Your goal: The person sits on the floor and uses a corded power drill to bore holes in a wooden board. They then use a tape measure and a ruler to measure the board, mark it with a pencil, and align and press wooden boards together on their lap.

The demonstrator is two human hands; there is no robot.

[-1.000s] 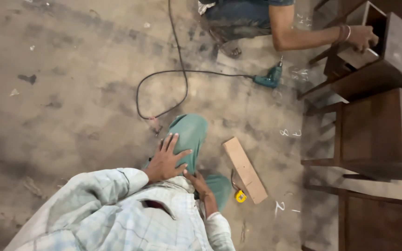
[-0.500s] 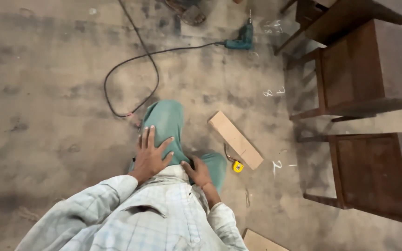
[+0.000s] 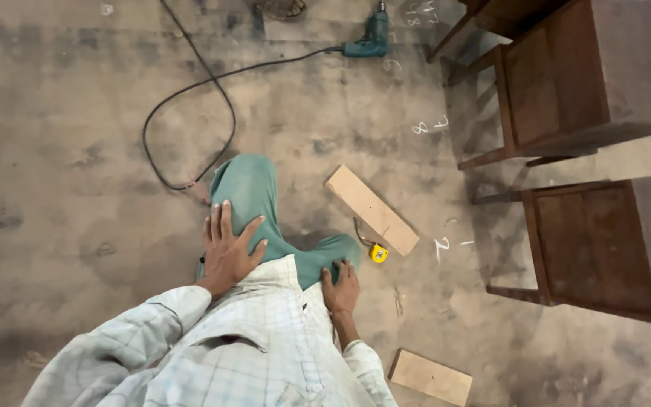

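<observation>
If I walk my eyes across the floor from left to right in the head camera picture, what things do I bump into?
Black cord loop → left hand on the green trouser knee → right hand → yellow tape measure → dark wooden stools.

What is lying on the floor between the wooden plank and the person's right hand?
In the head view, a small yellow tape measure lies between the plank and the right hand, touching or nearly touching the plank's near end.
</observation>
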